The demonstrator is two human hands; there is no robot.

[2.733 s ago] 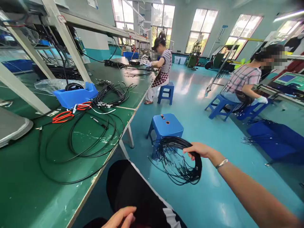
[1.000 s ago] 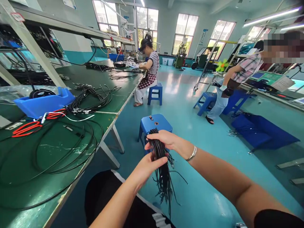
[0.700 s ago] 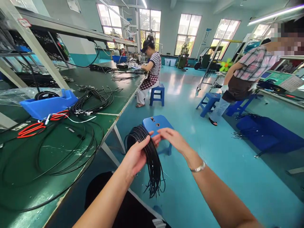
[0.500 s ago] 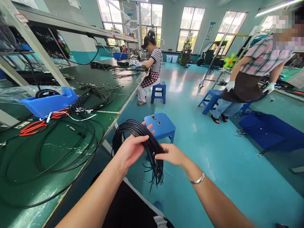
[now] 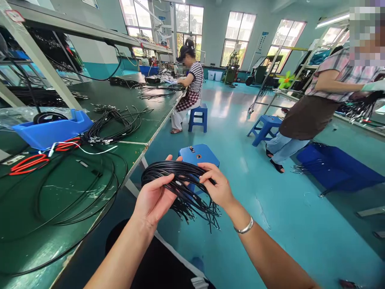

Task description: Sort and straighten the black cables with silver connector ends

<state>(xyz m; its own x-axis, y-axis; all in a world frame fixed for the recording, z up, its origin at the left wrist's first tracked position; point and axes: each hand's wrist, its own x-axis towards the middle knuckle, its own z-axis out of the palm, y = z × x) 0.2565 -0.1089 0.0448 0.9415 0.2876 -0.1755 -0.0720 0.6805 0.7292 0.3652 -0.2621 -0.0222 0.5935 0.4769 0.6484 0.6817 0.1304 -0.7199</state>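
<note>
A coiled bundle of black cables (image 5: 180, 170) is held up between my two hands, over the floor beside the table edge. My left hand (image 5: 158, 194) supports it from the left, thumb across the front and fingers behind. With bent fingers, my right hand (image 5: 215, 182) grips the right side of the coil. Many loose cable ends with small metal tips hang below the coil. A silver bracelet (image 5: 245, 225) is on my right wrist. Behind the bundle stands a blue stool (image 5: 200, 154), partly hidden by it.
On the green table (image 5: 69, 192) at left lie another cable coil (image 5: 112, 124), red-handled scissors (image 5: 28, 163), a blue bin (image 5: 52, 130) and loose cable. One person (image 5: 192, 80) sits farther along. Another person (image 5: 319, 96) stands at right near a dark blue container (image 5: 337, 166).
The bundle has turned from hanging down steeply to lying more level, and my right hand has moved slightly up and right. The standing person has turned and raised cables at the right.
</note>
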